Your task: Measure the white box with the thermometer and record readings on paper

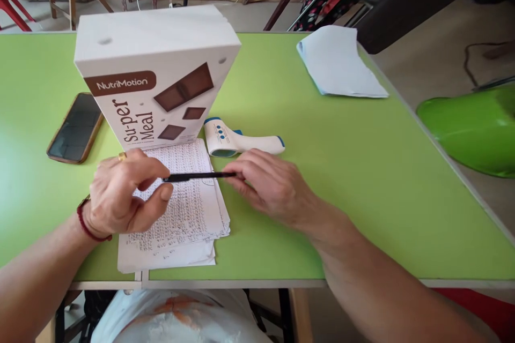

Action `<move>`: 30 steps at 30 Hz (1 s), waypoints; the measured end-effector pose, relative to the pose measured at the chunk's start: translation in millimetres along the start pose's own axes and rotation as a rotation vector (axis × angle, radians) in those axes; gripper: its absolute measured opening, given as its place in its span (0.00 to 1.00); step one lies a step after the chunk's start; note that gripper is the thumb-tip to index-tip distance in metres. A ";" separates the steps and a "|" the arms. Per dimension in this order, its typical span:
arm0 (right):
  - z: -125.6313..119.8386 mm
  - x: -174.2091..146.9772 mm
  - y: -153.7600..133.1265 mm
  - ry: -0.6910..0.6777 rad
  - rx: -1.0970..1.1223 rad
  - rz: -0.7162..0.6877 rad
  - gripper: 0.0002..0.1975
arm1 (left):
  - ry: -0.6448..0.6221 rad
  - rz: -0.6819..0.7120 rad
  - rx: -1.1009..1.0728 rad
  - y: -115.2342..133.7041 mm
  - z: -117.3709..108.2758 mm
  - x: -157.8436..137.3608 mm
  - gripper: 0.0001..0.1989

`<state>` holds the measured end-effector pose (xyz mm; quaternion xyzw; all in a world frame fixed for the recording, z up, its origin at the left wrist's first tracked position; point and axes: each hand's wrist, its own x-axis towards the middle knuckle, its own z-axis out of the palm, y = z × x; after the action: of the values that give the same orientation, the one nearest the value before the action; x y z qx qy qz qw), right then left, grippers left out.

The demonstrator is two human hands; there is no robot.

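A black pen lies level between my two hands, above the handwritten sheets. My left hand has its thumb and forefinger at the pen's left end, which appears to have a clip. At the other end, the fingers of my right hand pinch the pen; their tips are partly hidden. Just beyond my right hand rests a white and blue infrared thermometer on its side. The sheets are stacked loosely, covered in dense writing, with uneven edges.
Behind the sheets stands a tall white box printed "NutriMotion". A phone in a brown case lies left of it. Folded paper is at the far right of the green table. A green chair stands beyond the right edge.
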<state>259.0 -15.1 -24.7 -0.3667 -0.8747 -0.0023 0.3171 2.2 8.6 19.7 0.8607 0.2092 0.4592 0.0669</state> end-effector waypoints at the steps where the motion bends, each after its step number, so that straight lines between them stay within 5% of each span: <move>1: -0.1 0.1 -1.2 0.053 0.029 0.055 0.02 | -0.045 0.012 0.019 1.7 1.9 -1.0 0.05; 7: 8.8 -1.2 -17.3 0.269 0.578 0.494 0.06 | -0.475 0.050 0.255 4.5 19.6 -12.3 0.08; 13: 23.2 4.5 -21.6 0.227 0.690 0.621 0.04 | -0.745 -0.057 0.337 9.5 31.0 -17.0 0.10; 19: 32.8 6.6 -19.2 0.229 0.535 0.517 0.07 | -0.860 -0.124 0.360 13.0 32.3 -15.0 0.11; 30: 35.1 5.0 -14.7 0.175 0.467 0.378 0.08 | -0.881 -0.173 0.331 12.9 32.9 -13.5 0.12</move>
<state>227.5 -14.3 -46.6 -0.4385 -0.7373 0.2260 0.4615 26.3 -6.3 -5.3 0.9520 0.3021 0.0041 0.0491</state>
